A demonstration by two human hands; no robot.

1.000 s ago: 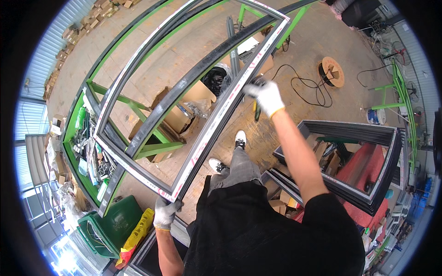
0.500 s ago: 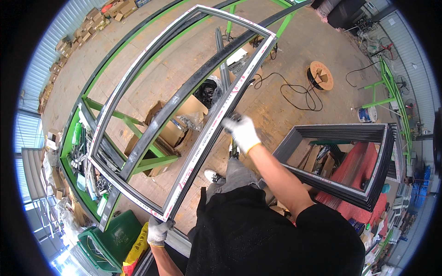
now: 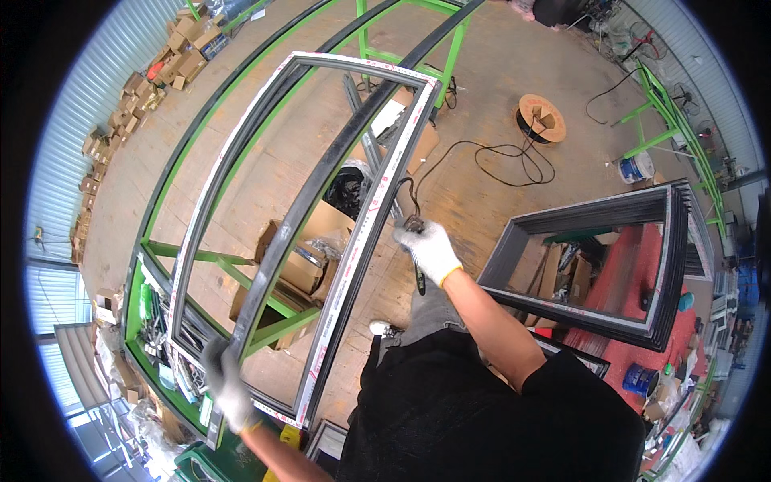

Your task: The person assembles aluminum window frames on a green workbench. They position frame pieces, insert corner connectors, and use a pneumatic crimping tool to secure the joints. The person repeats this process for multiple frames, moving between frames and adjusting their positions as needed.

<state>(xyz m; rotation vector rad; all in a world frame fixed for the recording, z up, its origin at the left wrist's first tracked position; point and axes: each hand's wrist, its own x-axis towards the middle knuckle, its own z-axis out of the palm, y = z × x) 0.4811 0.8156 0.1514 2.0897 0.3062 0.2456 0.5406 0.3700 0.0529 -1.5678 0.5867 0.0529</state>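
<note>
I hold a large rectangular dark window frame with white protective tape along its edges, raised off a green steel work stand. My left hand, in a grey glove, grips the frame's near left corner. My right hand, in a white glove with a yellow cuff, grips the frame's right rail about halfway along. The frame's far end points away from me.
Finished dark frames lean stacked at the right over a red surface. Cardboard boxes and a black bag sit under the stand. A cable reel and black cord lie on the plywood floor. Green bins are at lower left.
The frame has swung toward my left and lifted nearer to me. My right hand has slid down along the right rail; my left hand has stayed on the near corner.
</note>
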